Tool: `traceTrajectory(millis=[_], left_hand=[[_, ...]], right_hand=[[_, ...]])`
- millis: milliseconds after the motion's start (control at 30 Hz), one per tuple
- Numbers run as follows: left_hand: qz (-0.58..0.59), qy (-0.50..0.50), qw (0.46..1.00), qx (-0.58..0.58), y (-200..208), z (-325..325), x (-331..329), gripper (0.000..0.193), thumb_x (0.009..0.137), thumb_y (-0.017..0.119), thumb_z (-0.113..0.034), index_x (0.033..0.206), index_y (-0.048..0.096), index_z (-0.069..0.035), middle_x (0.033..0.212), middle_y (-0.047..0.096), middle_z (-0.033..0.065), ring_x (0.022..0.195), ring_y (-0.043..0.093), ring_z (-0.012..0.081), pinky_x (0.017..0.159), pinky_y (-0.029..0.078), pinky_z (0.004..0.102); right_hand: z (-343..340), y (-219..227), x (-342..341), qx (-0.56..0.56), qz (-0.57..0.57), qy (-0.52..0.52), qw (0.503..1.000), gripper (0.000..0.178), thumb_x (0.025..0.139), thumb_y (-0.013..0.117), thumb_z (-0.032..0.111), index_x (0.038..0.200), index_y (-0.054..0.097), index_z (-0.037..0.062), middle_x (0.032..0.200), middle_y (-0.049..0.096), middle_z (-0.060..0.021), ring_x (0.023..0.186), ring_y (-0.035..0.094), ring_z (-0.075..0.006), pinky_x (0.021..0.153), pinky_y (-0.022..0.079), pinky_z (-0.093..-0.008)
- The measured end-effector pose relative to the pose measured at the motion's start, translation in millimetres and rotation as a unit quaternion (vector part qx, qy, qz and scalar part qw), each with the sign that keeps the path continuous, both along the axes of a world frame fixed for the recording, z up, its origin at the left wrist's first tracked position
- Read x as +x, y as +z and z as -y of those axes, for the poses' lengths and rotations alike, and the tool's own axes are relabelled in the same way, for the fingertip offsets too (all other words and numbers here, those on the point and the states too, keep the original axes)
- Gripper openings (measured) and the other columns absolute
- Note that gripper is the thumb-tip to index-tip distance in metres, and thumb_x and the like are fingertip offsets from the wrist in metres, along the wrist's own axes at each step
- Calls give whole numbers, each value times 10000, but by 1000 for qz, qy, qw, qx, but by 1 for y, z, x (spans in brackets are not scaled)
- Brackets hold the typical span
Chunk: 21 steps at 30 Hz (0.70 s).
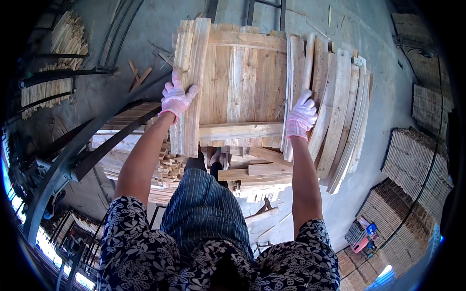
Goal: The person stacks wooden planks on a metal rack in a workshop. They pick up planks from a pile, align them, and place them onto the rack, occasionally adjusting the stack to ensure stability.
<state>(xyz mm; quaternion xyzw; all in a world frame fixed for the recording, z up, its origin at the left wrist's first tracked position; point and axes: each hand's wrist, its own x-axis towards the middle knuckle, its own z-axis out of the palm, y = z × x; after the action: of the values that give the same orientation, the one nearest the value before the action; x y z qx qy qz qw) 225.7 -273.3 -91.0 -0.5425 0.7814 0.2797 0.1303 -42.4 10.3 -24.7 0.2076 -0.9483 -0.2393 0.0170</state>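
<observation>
Where the slatted wooden panel [242, 87] lies at twelve o'clock, we see the gloved left hand [177, 99] at ten o'clock, thumb and fingers spread wide over the left-hand planks [198, 58]; at two o'clock, the gloved right hand [302, 116] bends over a narrow plank [309, 58], though we cannot tell whether it grips. Further boards [338, 102] fan out towards three o'clock.

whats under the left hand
Boards lie under the left hand, their lengths showing on either side of it; the patch its palm covers can't be seen.
</observation>
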Motion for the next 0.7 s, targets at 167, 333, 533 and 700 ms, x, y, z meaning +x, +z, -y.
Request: traceTrajectory(millis=[167,333,533,700], left_hand=[[17,18,999,42,0,6,1,1141,817,650,-708,1617,-41,-279,1403,395,310,1273,465,530,1045,435,596],[7,34,999,38,-7,10,13,1107,835,655,-687,1608,-45,-317,1408,372,313,1268,462,532,1047,443,586],[-9,28,999,43,-2,6,0,1079,822,671,-675,1602,20,-315,1406,385,310,1251,478,532,1047,440,584],[-36,25,997,65,17,4,-6,1051,828,670,-657,1602,64,-284,1397,395,343,1261,480,546,1063,420,577]], right_hand=[[1,20,12,-196,112,-27,974,616,950,597,179,1494,319,106,1034,597,-184,928,638,-396,751,548,-551],[-46,113,24,-340,140,52,928,632,953,621,226,1522,353,168,1049,564,-227,949,602,-400,767,513,-534],[-94,103,-25,-34,37,-63,997,835,920,651,462,1571,254,118,1231,538,-222,1095,577,-394,917,478,-531],[-113,80,-28,-146,20,-34,988,892,890,672,451,1575,262,53,1223,547,-246,1110,552,-432,936,473,-529]])
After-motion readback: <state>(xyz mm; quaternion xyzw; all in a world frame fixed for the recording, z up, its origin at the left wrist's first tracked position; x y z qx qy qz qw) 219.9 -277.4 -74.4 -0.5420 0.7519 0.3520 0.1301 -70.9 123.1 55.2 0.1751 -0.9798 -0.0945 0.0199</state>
